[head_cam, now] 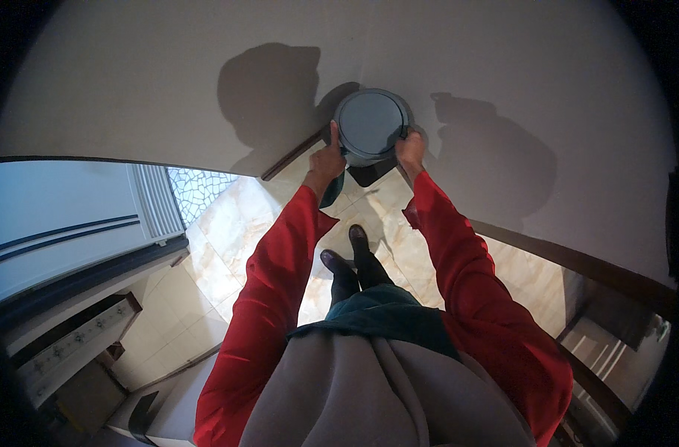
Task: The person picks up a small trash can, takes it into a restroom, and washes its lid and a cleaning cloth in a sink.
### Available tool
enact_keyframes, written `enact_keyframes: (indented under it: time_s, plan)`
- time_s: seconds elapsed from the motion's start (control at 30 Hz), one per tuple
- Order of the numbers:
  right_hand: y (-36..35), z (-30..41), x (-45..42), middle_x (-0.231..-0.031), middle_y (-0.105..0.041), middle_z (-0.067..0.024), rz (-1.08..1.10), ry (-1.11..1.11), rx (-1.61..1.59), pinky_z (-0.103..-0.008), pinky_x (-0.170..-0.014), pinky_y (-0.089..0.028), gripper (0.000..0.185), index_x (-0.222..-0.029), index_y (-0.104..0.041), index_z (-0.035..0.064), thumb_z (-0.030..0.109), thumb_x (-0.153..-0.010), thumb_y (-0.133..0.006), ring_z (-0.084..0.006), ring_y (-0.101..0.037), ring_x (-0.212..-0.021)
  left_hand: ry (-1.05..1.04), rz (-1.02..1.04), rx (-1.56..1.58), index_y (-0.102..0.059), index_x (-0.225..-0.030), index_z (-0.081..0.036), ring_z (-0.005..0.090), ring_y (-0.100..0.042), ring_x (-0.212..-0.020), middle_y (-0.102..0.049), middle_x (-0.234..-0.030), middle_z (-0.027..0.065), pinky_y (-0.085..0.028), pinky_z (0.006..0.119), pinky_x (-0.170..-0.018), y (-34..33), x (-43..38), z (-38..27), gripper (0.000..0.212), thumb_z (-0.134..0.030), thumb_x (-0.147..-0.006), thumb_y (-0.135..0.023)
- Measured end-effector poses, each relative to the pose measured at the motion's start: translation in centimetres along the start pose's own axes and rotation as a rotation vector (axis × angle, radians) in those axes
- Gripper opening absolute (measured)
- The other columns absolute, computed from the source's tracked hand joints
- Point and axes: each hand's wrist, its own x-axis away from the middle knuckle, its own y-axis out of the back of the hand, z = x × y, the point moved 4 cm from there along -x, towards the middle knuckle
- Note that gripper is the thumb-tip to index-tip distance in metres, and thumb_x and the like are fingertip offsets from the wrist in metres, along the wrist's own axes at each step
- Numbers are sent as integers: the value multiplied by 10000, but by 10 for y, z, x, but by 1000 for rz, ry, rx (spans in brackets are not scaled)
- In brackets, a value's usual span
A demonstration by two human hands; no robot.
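Observation:
A grey round bin with a flat lid (371, 124) is in front of me, at the corner where two walls meet. My right hand (410, 150) grips the right side of its rim, thumb up. At the rim's left side is my left hand (327, 161), its index finger stretched along the edge. Below that hand hangs a dark teal cloth (332, 193), which it appears to hold. The left hand's curled fingers and the bin's lower part are mostly hidden.
Pale walls (484, 56) with brown skirting (294, 155) close in on both sides. Beneath the bin is a dark flat thing (371, 174) on the marble-look tile floor (395, 246). A bright doorway with a mosaic floor (197, 190) opens at left; a patterned ledge (82, 335) lies lower left.

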Motion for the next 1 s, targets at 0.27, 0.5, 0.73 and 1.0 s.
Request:
enact_keyframes:
  time_s: [0.27, 0.5, 0.73, 1.0]
  plan:
    - [-11, -11, -3, -990, -516, -215, 31, -76, -264, -382, -774, -401, 365, -1043, -450, 12, 84, -699, -549, -339, -500, -938, 56, 125, -73, 156, -1279, -66, 292, -598, -729, -597, -835, 176, -449, 379, -660, -9, -5, 4, 831, -158, -720, -451]
    - [-23, -17, -3, -912, -537, -186, 167, -154, -367, -372, -623, -482, 422, -1092, -385, -20, 148, -740, -546, -247, -557, -834, 40, 140, -79, 163, -1277, -75, 288, -600, -734, -598, -843, 178, -448, 375, -663, -12, -7, 7, 830, -161, -726, -451]
    - [-10, -10, 18, -1116, -413, -217, 159, -411, -702, -344, -815, -386, 558, -1157, -318, -32, 151, -710, -597, -284, -457, -994, 100, 76, 74, 57, -1303, -76, 325, -583, -766, -595, -837, 188, -445, 368, -678, 5, 6, 4, 802, -182, -710, -472]
    - [11, 45, 109, -1184, -373, -111, 862, 96, -1104, -318, -898, -315, 519, -1231, -293, 52, 99, -770, -525, -203, -382, -1085, 70, 8, 1230, -311, -1215, -75, 206, -488, -886, -495, -1000, 132, -393, 271, -740, 22, 47, -34, 565, -37, -670, -453]
